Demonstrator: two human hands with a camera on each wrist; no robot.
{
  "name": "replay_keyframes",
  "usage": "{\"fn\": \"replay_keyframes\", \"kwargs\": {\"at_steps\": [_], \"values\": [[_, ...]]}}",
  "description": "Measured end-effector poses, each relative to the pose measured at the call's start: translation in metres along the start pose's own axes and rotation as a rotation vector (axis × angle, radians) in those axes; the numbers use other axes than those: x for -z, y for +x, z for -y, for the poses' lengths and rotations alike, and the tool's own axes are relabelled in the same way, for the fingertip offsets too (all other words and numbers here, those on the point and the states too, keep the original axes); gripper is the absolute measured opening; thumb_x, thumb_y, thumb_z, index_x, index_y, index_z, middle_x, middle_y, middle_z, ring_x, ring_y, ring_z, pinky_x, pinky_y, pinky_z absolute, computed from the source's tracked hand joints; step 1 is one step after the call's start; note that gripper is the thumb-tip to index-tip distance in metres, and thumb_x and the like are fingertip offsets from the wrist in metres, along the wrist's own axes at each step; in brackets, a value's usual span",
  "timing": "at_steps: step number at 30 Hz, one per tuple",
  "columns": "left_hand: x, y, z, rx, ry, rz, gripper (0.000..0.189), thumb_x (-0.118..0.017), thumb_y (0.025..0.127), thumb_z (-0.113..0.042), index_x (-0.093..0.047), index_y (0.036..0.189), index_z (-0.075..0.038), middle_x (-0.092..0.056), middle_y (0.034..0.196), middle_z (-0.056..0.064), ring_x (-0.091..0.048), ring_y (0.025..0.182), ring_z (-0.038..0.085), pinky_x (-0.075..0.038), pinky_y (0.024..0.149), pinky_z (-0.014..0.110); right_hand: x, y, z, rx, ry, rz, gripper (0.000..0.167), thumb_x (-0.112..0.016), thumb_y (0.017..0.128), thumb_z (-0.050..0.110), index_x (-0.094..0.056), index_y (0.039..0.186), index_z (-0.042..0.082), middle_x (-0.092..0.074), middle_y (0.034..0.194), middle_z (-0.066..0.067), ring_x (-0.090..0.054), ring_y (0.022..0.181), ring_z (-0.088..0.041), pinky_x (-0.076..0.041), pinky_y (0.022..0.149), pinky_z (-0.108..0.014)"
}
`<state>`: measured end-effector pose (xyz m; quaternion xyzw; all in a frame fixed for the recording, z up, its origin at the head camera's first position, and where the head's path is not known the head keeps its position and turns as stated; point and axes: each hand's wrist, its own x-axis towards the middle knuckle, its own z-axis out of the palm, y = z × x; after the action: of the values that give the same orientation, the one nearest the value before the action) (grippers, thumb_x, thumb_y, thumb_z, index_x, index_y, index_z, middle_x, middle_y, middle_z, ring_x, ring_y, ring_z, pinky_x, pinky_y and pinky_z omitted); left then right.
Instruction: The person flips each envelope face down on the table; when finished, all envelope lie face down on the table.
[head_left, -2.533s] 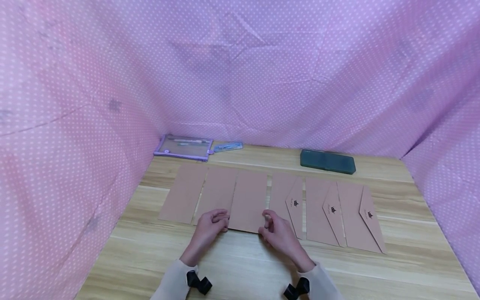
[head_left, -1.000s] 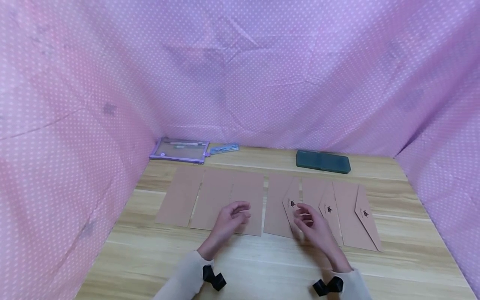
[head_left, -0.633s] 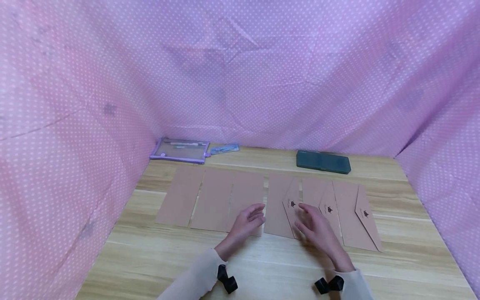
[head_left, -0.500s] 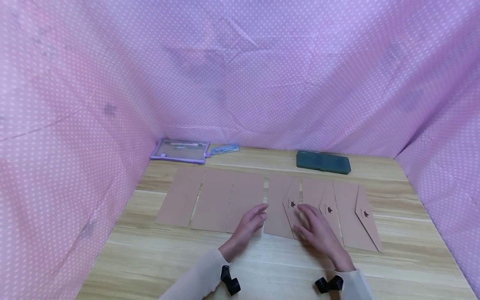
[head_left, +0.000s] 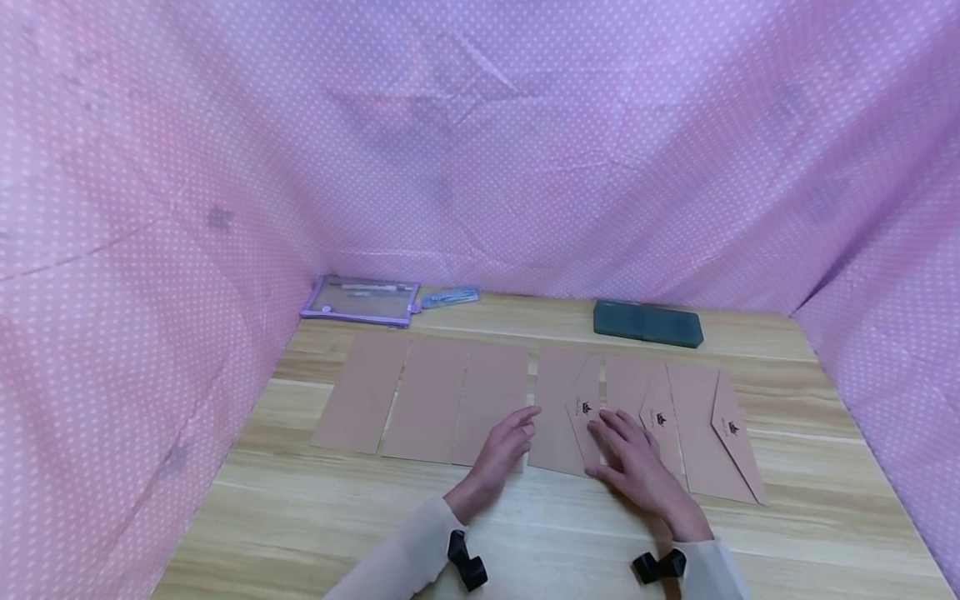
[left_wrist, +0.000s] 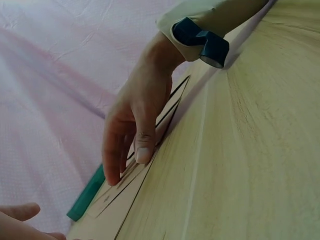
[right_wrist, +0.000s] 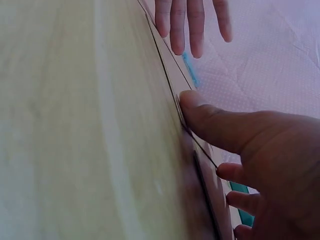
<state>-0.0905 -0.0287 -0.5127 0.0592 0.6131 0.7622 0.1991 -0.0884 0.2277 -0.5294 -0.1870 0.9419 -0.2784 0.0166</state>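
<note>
A row of brown paper envelopes lies on the wooden table. My right hand [head_left: 637,467] rests with spread fingers over the right side of the fourth envelope [head_left: 553,417] from the left, its thumb near the lower corner of the flap. In the right wrist view the thumb [right_wrist: 210,120] lies at that envelope's near edge. My left hand [head_left: 501,454] hovers with loosely extended fingers over the lower right corner of the third envelope [head_left: 495,387] and holds nothing. In the left wrist view, my right hand [left_wrist: 135,115] points down at the crown-marked flap.
Two flapped envelopes, the nearer one [head_left: 630,383] and the outermost [head_left: 697,433], lie at right, two plain ones [head_left: 360,392] at left. Behind them are a purple-edged clear pouch [head_left: 367,308] with pens, a small blue packet [head_left: 450,297] and a dark green case [head_left: 647,323]. Pink dotted cloth [head_left: 480,167] surrounds the table.
Both hands have left the third envelope's lower edge and moved right. The right hand has come down onto the fourth envelope with its fingers spreading; the left hand has drifted right toward it.
</note>
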Motion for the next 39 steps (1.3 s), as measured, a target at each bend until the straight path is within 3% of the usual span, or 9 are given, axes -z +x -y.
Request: {"fn": "replay_keyframes", "kwargs": {"at_steps": [9,17,20,23,29,33,39], "values": [[0.001,0.004,-0.005,0.041,-0.226,-0.097,0.057,-0.041,0.097,-0.02,-0.038,0.146,0.008,-0.023,0.164,0.023,-0.02,0.152,0.046,-0.023,0.121,0.065,0.0,0.001,-0.001,0.002,-0.025,0.014,0.06,-0.077,0.085,0.032,-0.059,0.138,0.009,-0.043,0.154,-0.021,-0.027,0.145,-0.046,-0.02,0.111,-0.071],[0.005,0.004,-0.006,0.088,-0.333,-0.155,0.052,-0.039,0.098,-0.026,-0.044,0.142,0.003,-0.034,0.157,0.024,-0.045,0.135,0.037,-0.043,0.112,0.047,0.001,0.0,-0.001,-0.01,-0.028,0.027,0.06,-0.075,0.087,0.033,-0.057,0.139,0.009,-0.042,0.156,-0.021,-0.027,0.146,-0.046,-0.02,0.111,-0.071],[0.005,0.003,-0.004,0.114,-0.339,-0.129,0.049,-0.039,0.099,-0.026,-0.045,0.139,0.002,-0.037,0.156,0.027,-0.048,0.131,0.035,-0.045,0.104,0.039,0.003,0.0,0.0,-0.01,-0.033,0.034,0.06,-0.076,0.086,0.031,-0.057,0.139,0.009,-0.042,0.156,-0.021,-0.028,0.146,-0.046,-0.021,0.111,-0.071],[0.003,0.003,-0.003,0.138,-0.316,-0.077,0.051,-0.038,0.099,-0.026,-0.042,0.14,0.004,-0.034,0.157,0.031,-0.043,0.137,0.039,-0.043,0.102,0.036,0.003,0.001,0.003,-0.015,-0.042,0.036,0.059,-0.076,0.087,0.03,-0.058,0.139,0.01,-0.043,0.155,-0.021,-0.028,0.146,-0.047,-0.022,0.11,-0.072],[0.0,0.001,-0.004,0.124,-0.255,-0.017,0.058,-0.036,0.098,-0.024,-0.035,0.146,0.007,-0.026,0.161,0.03,-0.029,0.147,0.047,-0.031,0.118,0.052,0.002,0.004,0.012,0.018,-0.034,-0.018,0.054,-0.077,0.085,0.026,-0.062,0.133,0.007,-0.048,0.15,-0.023,-0.031,0.143,-0.05,-0.024,0.109,-0.074],[-0.001,-0.001,-0.01,0.102,-0.227,-0.004,0.058,-0.036,0.097,-0.023,-0.035,0.147,0.006,-0.026,0.162,0.028,-0.027,0.149,0.047,-0.024,0.122,0.057,-0.002,0.007,0.016,0.069,0.012,-0.045,0.052,-0.078,0.084,0.021,-0.062,0.132,0.005,-0.051,0.146,-0.024,-0.039,0.139,-0.049,-0.032,0.109,-0.07],[-0.002,-0.005,-0.017,0.076,-0.216,0.012,0.059,-0.037,0.097,-0.022,-0.035,0.149,0.005,-0.029,0.162,0.026,-0.032,0.147,0.043,-0.038,0.108,0.035,-0.004,0.011,0.024,0.057,0.094,-0.018,0.05,-0.075,0.088,0.021,-0.061,0.133,0.006,-0.05,0.148,-0.023,-0.049,0.135,-0.046,-0.044,0.105,-0.062]]}}
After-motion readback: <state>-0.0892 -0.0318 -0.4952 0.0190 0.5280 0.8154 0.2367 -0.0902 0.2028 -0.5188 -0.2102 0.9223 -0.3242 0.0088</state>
